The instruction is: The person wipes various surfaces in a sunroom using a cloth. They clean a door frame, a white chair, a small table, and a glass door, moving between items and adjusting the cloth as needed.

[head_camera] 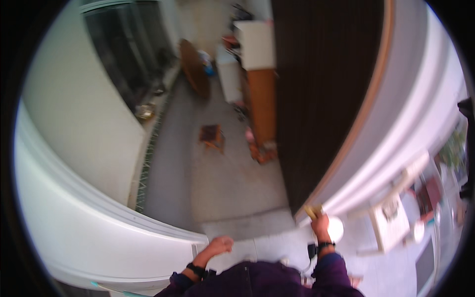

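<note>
My right hand [320,224] is closed around a gold-coloured door handle [314,211], blurred, at the near edge of a dark brown door [326,92]. A black strap with a small box circles that wrist. My left hand [220,245] hovers in front of my body at the doorway, fingers loosely curled together, and I see nothing in it. A black band [196,270] is on the left wrist. Ahead of both hands the tiled threshold [248,226] meets a grey concrete floor [237,185].
A small folding stool [210,135] stands mid-floor beyond the doorway. A round brown board [195,70] leans at the back left. White boxes [256,44] top a brown cabinet [262,107] on the right. A white wall [111,237] curves along my left. Behind my right hand is a round white object [336,229].
</note>
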A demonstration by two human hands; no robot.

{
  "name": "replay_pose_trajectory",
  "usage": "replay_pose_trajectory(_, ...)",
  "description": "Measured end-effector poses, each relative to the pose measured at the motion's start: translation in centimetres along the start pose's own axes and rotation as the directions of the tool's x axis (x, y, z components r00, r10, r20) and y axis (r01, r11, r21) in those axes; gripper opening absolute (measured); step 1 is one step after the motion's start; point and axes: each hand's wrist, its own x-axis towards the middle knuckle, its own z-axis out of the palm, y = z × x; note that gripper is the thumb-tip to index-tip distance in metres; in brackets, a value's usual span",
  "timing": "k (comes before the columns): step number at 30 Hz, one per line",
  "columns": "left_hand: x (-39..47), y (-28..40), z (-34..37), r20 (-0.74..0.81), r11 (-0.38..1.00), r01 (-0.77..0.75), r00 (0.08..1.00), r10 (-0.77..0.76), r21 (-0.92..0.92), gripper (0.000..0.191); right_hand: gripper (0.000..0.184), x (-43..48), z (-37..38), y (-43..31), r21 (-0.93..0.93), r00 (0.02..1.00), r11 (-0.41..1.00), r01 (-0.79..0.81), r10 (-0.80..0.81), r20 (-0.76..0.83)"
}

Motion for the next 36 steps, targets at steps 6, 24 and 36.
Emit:
replay_pose_trajectory(6, 4.7, 8.0, 4.3, 0.179, 0.997, 0.08, 0.981, -0.077, -0.011, 0.024, 0.031, -5.1, -4.3, -1.5, 0.683, 0.961, 0.685, -0.253, 0.096, 0.26)
replay_pose_trajectory(24, 11.5, 21.1, 22.0, 0.547, 0.985, 0.089, 0.837, 0.007, -0.15, 0.043, 0.031, -12.3, -10.4, 1.0, 0.892, 0.906, 0.221, -0.395, -0.07, 0.418)
replay_pose_trajectory(36, 15.0, 22.3, 20.5, 0.531, 0.969, -0.073, 0.825, 0.191, -0.235, 0.041, 0.034, -10.2, -10.1, -0.6, 0.842, 0.894, 0.338, -0.421, -0.004, 0.448)
